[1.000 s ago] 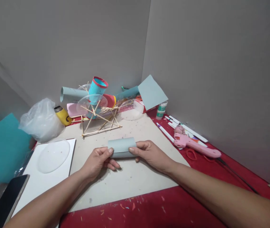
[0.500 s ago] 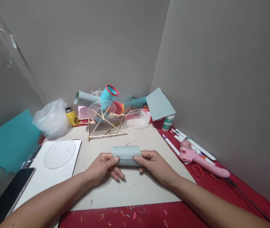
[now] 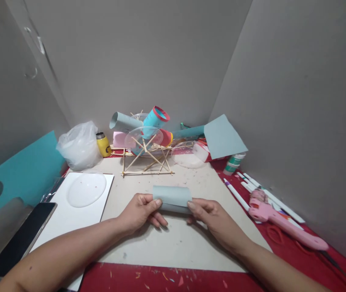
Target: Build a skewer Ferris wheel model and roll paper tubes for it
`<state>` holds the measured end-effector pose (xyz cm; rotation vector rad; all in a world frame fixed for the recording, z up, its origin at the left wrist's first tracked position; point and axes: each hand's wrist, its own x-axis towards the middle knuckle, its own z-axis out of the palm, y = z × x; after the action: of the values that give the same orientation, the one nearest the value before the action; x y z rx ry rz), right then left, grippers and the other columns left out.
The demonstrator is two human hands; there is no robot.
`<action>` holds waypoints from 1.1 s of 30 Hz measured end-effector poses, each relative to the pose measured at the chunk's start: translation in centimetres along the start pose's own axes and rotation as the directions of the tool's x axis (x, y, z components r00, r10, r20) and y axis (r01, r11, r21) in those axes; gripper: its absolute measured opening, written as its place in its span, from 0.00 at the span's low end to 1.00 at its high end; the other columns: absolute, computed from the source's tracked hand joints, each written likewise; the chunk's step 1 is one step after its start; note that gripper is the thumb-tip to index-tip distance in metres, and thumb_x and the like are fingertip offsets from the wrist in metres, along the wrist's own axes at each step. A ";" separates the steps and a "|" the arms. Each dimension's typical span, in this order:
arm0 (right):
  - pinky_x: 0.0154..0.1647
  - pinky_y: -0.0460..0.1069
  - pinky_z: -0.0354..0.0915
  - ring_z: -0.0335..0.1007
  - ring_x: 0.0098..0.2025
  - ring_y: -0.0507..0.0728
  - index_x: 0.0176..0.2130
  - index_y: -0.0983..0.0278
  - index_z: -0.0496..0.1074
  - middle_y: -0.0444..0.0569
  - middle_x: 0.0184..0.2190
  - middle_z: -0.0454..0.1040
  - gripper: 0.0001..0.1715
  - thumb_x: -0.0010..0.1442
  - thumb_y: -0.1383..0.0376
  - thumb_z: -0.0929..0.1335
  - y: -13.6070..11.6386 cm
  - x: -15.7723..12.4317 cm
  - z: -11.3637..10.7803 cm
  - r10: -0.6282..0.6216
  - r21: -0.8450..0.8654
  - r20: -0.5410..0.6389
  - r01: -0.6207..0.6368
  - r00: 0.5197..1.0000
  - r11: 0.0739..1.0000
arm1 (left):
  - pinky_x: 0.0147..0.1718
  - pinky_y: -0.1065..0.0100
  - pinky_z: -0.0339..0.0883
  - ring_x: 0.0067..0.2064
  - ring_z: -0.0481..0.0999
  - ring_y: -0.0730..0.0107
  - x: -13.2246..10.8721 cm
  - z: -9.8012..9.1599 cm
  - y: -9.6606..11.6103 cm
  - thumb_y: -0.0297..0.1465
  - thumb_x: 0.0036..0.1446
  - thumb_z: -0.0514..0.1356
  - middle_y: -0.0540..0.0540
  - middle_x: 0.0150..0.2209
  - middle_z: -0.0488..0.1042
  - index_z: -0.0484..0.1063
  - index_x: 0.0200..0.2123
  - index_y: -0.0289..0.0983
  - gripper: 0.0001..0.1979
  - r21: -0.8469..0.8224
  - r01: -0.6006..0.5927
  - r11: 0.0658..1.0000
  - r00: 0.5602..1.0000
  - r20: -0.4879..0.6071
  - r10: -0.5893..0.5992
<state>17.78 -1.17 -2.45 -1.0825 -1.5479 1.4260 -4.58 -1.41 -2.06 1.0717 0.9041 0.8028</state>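
Note:
A grey-blue paper point(image 3: 172, 196), rolled into a short tube, lies sideways between my hands above the pale board. My left hand point(image 3: 144, 211) pinches its left end, thumb on the front and the lower fingers spread beneath. At the right end my right hand point(image 3: 208, 215) grips the paper between thumb and fingers. The overlapping paper edge runs along the front of the roll. Behind it stands a wooden stick frame point(image 3: 147, 173) bearing clear plastic discs and coloured paper tubes, among them a blue one point(image 3: 153, 123) with a red rim.
On the left are a white board point(image 3: 78, 219) with a plastic disc, a phone point(image 3: 22, 239), a plastic bag point(image 3: 80, 146) and a yellow bottle point(image 3: 103, 145). A pink glue gun point(image 3: 288, 227), several pens and small jars point(image 3: 233, 163) lie right, with grey-blue paper point(image 3: 224, 138) behind.
The camera view has swung left, so the scene sits further right. My hands still hold the rolled paper, whose overlapping edge now slants slightly and shows a wider gap toward the right.

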 end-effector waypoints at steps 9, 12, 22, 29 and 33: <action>0.28 0.47 0.62 0.63 0.24 0.51 0.30 0.66 0.81 0.46 0.24 0.72 0.24 0.49 0.47 0.74 0.0 0.1 0.4 0.076 0.156 -0.029 -0.070 0.997 0.985 | 0.22 0.75 0.69 0.27 0.81 0.66 -0.5 0.4 0.3 0.43 0.49 0.69 0.38 0.36 0.79 0.74 0.46 0.31 0.26 -0.012 -0.021 1.000 0.998 0.051 0.022; 0.27 0.45 0.63 0.63 0.24 0.49 0.31 0.66 0.81 0.46 0.26 0.73 0.22 0.50 0.49 0.75 0.3 0.3 0.3 0.078 0.214 -0.016 -0.072 0.997 0.974 | 0.22 0.75 0.69 0.28 0.81 0.66 -0.3 0.3 0.2 0.45 0.49 0.69 0.38 0.34 0.79 0.75 0.45 0.29 0.27 -0.026 -0.013 1.000 0.999 0.047 0.014; 0.28 0.47 0.65 0.64 0.25 0.50 0.36 0.65 0.82 0.46 0.26 0.73 0.20 0.51 0.52 0.75 1.5 0.1 0.0 0.130 0.164 -0.029 -0.124 0.991 0.979 | 0.28 0.73 0.71 0.29 0.80 0.68 0.0 0.0 -0.5 0.45 0.49 0.68 0.38 0.28 0.80 0.76 0.36 0.28 0.24 -0.121 0.013 0.993 0.998 0.061 -0.006; 0.30 0.49 0.65 0.63 0.25 0.53 0.33 0.64 0.82 0.43 0.19 0.66 0.19 0.51 0.51 0.75 1.2 -0.1 0.1 0.142 0.098 -0.050 -0.136 0.989 0.986 | 0.28 0.73 0.71 0.30 0.80 0.67 0.0 0.0 -0.3 0.44 0.49 0.69 0.39 0.28 0.80 0.77 0.38 0.28 0.23 -0.166 0.032 0.986 0.997 0.076 -0.020; 0.30 0.48 0.65 0.62 0.25 0.52 0.32 0.65 0.82 0.43 0.18 0.66 0.19 0.50 0.51 0.75 0.8 -0.1 0.3 0.115 0.092 -0.045 -0.110 0.992 0.990 | 0.30 0.73 0.72 0.32 0.81 0.67 -0.3 0.1 0.0 0.43 0.47 0.70 0.39 0.29 0.80 0.77 0.39 0.28 0.24 -0.153 0.023 0.988 0.997 0.075 -0.011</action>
<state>17.63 -1.33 -3.31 -1.1583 -1.3927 1.5171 -4.67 -1.73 -1.97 0.9513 0.7753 0.8006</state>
